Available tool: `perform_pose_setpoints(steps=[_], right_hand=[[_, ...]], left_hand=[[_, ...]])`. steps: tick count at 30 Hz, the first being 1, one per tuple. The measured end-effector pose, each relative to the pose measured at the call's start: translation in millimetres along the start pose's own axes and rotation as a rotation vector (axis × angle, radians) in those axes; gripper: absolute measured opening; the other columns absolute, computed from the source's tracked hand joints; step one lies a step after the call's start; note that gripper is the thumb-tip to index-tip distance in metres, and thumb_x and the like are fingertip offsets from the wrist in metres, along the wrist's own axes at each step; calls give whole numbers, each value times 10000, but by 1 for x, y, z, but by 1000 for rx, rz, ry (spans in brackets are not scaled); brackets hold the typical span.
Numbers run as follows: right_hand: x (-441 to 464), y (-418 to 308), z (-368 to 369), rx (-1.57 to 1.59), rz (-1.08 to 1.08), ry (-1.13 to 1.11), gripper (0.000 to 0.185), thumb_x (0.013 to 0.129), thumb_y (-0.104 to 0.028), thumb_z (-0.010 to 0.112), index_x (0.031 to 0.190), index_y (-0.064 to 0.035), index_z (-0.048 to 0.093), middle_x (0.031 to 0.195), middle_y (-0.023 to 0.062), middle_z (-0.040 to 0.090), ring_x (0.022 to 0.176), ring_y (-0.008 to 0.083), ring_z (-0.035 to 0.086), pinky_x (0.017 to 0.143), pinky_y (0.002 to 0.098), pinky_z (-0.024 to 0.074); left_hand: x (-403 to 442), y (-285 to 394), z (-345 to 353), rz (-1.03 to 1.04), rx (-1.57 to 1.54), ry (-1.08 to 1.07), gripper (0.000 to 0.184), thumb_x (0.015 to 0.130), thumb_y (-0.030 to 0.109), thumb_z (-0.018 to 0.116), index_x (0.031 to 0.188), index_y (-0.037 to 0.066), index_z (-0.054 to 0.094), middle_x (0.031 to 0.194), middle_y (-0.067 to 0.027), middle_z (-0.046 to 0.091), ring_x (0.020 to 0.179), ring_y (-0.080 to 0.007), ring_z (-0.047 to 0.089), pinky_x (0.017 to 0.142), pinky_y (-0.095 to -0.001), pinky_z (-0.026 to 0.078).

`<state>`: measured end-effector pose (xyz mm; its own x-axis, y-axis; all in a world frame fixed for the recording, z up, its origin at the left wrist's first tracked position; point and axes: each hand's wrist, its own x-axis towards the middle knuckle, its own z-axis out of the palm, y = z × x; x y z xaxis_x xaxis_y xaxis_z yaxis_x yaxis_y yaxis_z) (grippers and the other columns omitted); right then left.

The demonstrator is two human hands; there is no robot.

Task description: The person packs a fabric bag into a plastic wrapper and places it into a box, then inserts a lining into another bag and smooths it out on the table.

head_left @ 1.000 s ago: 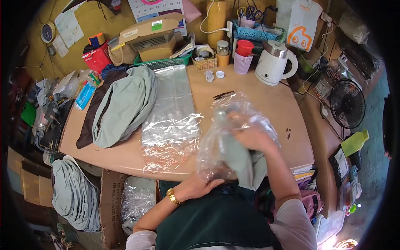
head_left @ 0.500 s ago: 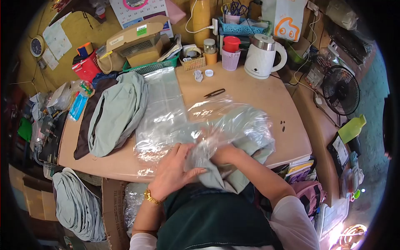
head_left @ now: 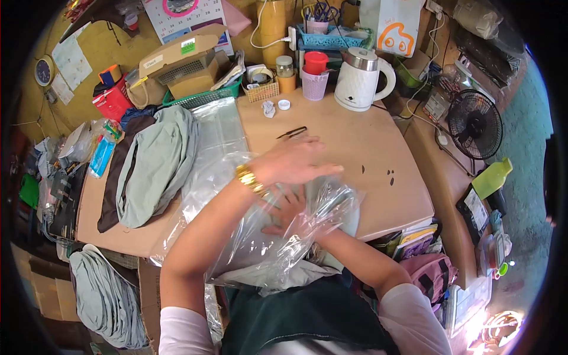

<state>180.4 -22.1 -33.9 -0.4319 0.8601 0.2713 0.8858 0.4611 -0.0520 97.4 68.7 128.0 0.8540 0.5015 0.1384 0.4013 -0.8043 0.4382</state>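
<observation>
A clear bag point(head_left: 322, 208) around pale grey-green cloth point(head_left: 290, 276) lies along the near side of the desk point(head_left: 349, 139), long axis unclear. The right hand point(head_left: 289, 210), nearer the cloth, spreads its fingers under plastic; the left hand point(head_left: 291, 161), thumb and fingers apart, hovers just beyond.

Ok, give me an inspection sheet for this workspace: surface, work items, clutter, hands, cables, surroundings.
Surface: tan tabletop, a few dark marks toward its right side.
Work items: clear plastic bunched over grey-green cloth at the near edge.
Clutter: dark slim tool, crumpled white scrap and white cap beyond the hands; white kettle at the back.
Hands: left hand above the plastic, fingers extended; right hand beneath clear plastic, fingers spread. Contact of the left: cannot tell.
Cables: white cable plugged in at the wall.
Surroundings: black fan to the right, calendar on the wall.
</observation>
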Motion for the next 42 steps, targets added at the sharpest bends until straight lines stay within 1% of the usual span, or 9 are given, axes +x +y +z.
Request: perform_pose_setpoints(steps=[2,5,8,13,22,28,30,33,42], right_hand=[[11,6,13,322,-329,-141,781,838,-646,523,1442,-165,407,1528,163,298,1423,369,228,1151,599,99],[9,6,9,177,-79,-97,761,848,-619,490,1474,-208,353,1524,224,272,1427,437,176,1134,621,117],[14,11,21,107,-135,-10,762,841,-633,493,1474,-234,349,1528,214,271,1424,449,176,1121,646,107],[54,42,65,-19,-179,163,793,814,-670,518,1476,-270,339,1544,193,254,1416,483,164,1097,695,77],[60,148,-30,55,427,-288,830,801,-667,566,1483,-251,339,1571,179,184,1443,430,121,1109,687,64],[-6,141,-10,173,371,-41,807,827,-682,514,1483,-246,339,1581,150,169,1450,415,114,1098,695,72],[-11,118,-24,-13,250,-169,804,832,-686,501,1483,-244,338,1581,140,175,1451,412,112,1088,708,68],[1,114,-24,72,269,-181,800,833,-683,499,1477,-236,344,1568,140,206,1440,418,145,1055,742,67],[48,123,7,-101,516,104,665,901,-527,532,1426,-140,402,1521,168,293,1381,401,277,1039,692,216]], left_hand=[[24,-1,38,33,61,12,832,847,671,510,1276,-41,542,1233,-223,589,1188,-391,527,1067,-578,300],[37,-1,68,-68,139,18,903,799,751,484,1355,41,502,1236,-239,585,1226,-393,506,1071,-678,193],[44,5,74,-96,87,-308,618,874,558,550,1307,117,570,1251,-236,586,1234,-372,511,1062,-694,188],[69,17,105,62,24,30,112,808,197,612,782,138,704,691,-116,651,744,-343,636,981,-588,349],[11,185,80,708,-8,263,131,741,172,667,824,70,661,920,-125,646,991,-304,605,1024,-614,283],[-90,75,48,-14,-202,739,783,790,239,747,1439,51,350,1312,-176,460,1257,-286,453,1031,-445,362],[-115,29,110,-460,-1079,650,857,867,227,706,1502,51,158,1341,-165,426,1242,-261,457,985,-350,425],[-120,23,133,-719,-1500,533,991,821,168,768,1488,32,47,1332,-198,409,1237,-246,434,952,-379,478],[-118,27,173,-408,-1297,555,1026,764,3,750,1498,67,36,1397,-168,361,1203,-241,471,951,-376,494]])
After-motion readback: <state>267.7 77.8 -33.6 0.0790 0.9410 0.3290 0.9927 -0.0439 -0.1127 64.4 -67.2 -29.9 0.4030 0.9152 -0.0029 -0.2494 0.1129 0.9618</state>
